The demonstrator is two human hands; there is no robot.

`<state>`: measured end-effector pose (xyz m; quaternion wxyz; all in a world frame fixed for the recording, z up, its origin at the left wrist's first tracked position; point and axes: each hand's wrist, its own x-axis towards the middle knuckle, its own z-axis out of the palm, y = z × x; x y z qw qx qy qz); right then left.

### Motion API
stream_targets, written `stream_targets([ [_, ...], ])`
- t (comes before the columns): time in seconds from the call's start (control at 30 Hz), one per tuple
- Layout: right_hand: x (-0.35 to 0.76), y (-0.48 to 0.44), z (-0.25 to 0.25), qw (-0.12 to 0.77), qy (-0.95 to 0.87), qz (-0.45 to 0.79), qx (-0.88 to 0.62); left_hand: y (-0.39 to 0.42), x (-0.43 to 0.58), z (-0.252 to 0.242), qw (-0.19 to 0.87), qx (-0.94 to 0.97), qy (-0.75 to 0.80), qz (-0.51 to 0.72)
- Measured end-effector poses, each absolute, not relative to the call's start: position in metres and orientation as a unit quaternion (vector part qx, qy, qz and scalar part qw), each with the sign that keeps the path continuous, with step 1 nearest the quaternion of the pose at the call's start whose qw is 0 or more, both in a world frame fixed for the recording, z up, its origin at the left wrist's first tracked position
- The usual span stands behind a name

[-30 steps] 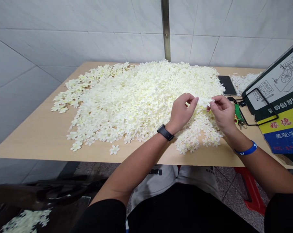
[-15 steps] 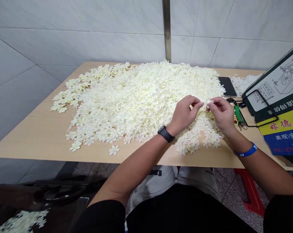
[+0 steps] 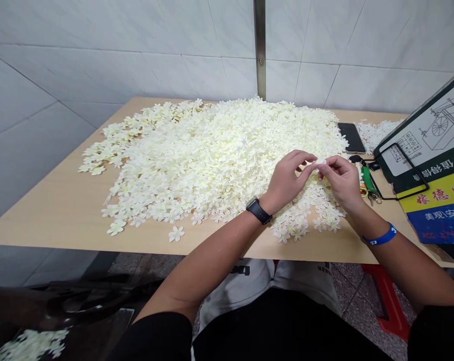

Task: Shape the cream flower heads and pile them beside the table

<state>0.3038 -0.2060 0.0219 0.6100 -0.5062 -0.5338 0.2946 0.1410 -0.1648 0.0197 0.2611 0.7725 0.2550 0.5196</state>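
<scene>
A broad heap of creamy white artificial flowers [image 3: 219, 155] covers the middle of the table. Over its right side, my left hand [image 3: 290, 176] and my right hand [image 3: 342, 181] meet fingertip to fingertip. Pinched between them is a small white artificial flower [image 3: 320, 162], mostly covered by the fingers. Both thumbs press against the index fingers. Below the hands, looser flowers [image 3: 287, 228] lie on the tabletop near its front edge, and a single flower [image 3: 176, 233] rests apart to the left.
On the right of the wooden table [image 3: 53, 205] lie a black phone [image 3: 351, 138], small white pieces [image 3: 377, 134] and keys with a green tag [image 3: 367, 180]. A printed box [image 3: 433, 165] leans at the right edge. A red stool [image 3: 390, 301] stands below.
My hands have come together: the left fingertips have moved right and now touch the white flower that the right hand was holding. The view has shifted slightly.
</scene>
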Motion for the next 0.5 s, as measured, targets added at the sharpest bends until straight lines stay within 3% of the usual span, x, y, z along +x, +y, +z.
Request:
stream_targets([
  [0.3,0.31,-0.199,0.012,0.632,-0.512,0.345,-0.469,-0.16,0.143,0.018,0.355,0.725,0.269,0.526],
  [0.5,0.308,-0.2,0.015,0.637,-0.537,0.259,-0.49,-0.16,0.141,0.022,0.372,0.693,0.292,0.545],
])
